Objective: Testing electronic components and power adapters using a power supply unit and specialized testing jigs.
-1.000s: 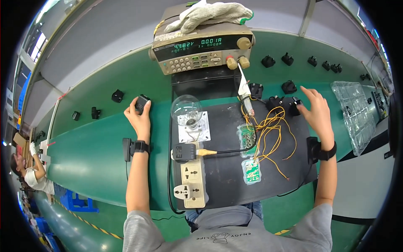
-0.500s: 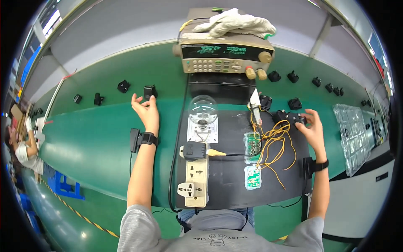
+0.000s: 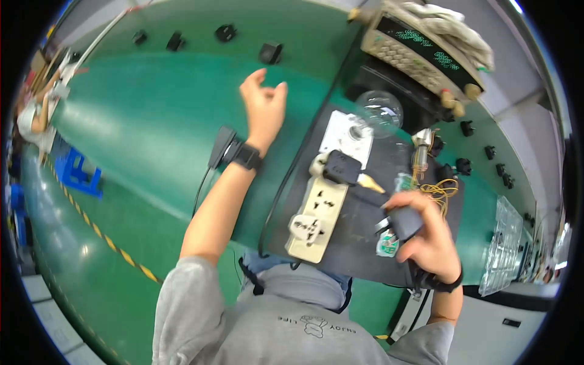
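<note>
My right hand (image 3: 433, 246) grips a black power adapter (image 3: 404, 223) between thumb and fingers, its metal prongs facing left. It is held above the black mat, over part of a green circuit board (image 3: 387, 245). To the left, my left hand (image 3: 266, 109) is raised over the green table with its fingers apart and nothing in them. Just beyond its fingertips stands another black adapter (image 3: 270, 53). Between the hands lies a cream power strip (image 3: 331, 204). A black plug (image 3: 342, 167) with a yellow-ended cable and a white plug adapter (image 3: 305, 228) sit in it.
A clear glass bulb (image 3: 380, 112) stands on a white plate behind the strip. Farther back is a bench meter (image 3: 420, 48) with white gloves (image 3: 456, 30) on top. Loose yellow wires (image 3: 441, 191) lie at right, near a clear plastic tray (image 3: 505, 240). Another person (image 3: 31, 121) is at far left.
My right hand has come left and nearer with the black adapter. My left hand is now apart from the adapter that was at its fingertips. The whole view has turned.
</note>
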The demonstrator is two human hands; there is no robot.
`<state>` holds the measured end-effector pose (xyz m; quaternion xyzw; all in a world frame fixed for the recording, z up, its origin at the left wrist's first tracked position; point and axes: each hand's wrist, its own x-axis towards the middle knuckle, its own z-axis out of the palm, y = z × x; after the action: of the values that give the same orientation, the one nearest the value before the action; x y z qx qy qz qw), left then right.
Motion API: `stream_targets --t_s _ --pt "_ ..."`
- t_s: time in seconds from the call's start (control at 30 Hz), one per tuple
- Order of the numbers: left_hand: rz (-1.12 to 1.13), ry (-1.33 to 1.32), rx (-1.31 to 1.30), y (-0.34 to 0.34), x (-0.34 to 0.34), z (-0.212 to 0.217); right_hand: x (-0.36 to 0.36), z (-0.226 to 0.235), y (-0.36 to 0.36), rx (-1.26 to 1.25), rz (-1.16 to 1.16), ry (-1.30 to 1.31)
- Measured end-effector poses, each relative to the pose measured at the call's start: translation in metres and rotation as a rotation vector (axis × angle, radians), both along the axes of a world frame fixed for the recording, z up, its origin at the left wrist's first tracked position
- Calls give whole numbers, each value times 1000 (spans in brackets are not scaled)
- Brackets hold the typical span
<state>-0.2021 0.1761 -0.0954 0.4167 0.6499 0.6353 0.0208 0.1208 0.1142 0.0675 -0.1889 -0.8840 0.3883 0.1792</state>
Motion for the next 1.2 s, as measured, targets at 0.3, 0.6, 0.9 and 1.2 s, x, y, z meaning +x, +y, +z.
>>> stream_targets --t_s 0.3,0.6,0.9,1.2 --pt "-91 -284 -98 -13 10 28 -74 -12 -53 305 -84 -298" --pt "-213 -393 -170 -19 17 39 -91 -4 -81 679 -107 -490" --pt "-739 -484 -6 -31 40 59 -89 0 -71 550 -51 -536" --pt "-911 -516 -33 -42 30 63 -89 -12 -56 377 -20 -442"
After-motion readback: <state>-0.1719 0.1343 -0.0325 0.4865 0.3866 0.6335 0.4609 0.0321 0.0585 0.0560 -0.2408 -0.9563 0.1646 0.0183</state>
